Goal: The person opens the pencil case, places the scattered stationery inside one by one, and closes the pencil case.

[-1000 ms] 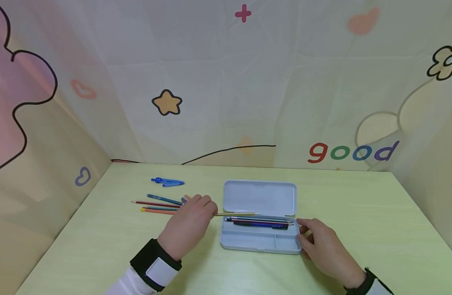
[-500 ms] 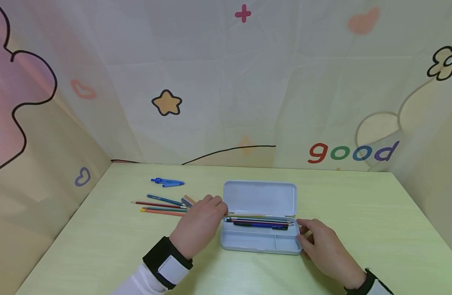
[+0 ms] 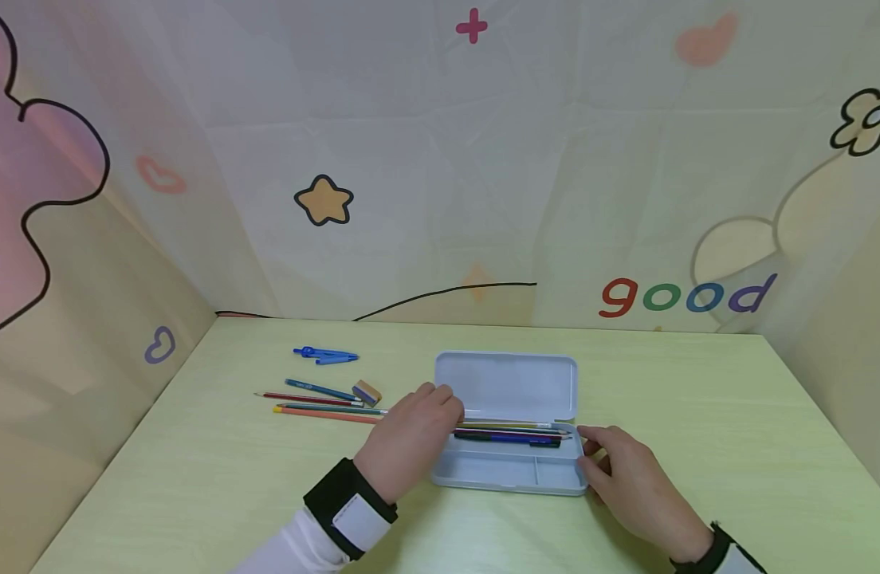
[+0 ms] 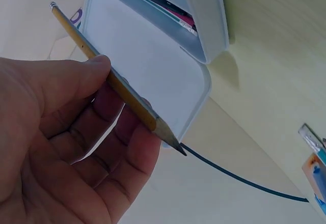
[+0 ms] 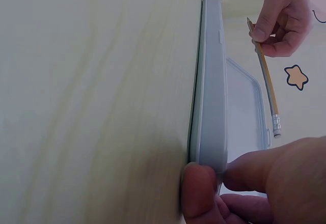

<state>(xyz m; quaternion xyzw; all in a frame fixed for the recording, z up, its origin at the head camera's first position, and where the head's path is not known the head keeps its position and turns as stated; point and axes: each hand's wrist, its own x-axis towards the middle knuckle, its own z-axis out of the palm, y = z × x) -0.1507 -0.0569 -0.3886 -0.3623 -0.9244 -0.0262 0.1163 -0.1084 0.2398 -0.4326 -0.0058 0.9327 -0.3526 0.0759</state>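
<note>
My left hand (image 3: 414, 438) pinches a yellow pencil (image 4: 133, 102) between thumb and fingers, holding it over the left part of a light blue pencil case (image 3: 483, 476). The pencil's sharpened point faces left and its eraser end (image 5: 276, 127) faces right along the case. The case lies with its lid (image 3: 504, 383) folded back. In its long rear compartment are several pencils and a dark blue pen (image 3: 508, 437); the front compartments hold nothing. With thumb and fingers, my right hand (image 3: 634, 486) grips the right end of the case, as the right wrist view shows at its corner.
Left of the case lie a blue pencil (image 3: 318, 388), a dark red pencil (image 3: 304, 397) and an orange pencil (image 3: 325, 413), fanned together with another. An eraser (image 3: 367, 391) sits beside them. Farther back is a blue compass (image 3: 325, 355). A printed cloth backdrop (image 3: 411, 159) rises behind the table.
My left hand has moved right with the yellow pencil, from beside the case to over its left end. The eraser has come into full view. My right hand stays at the case.
</note>
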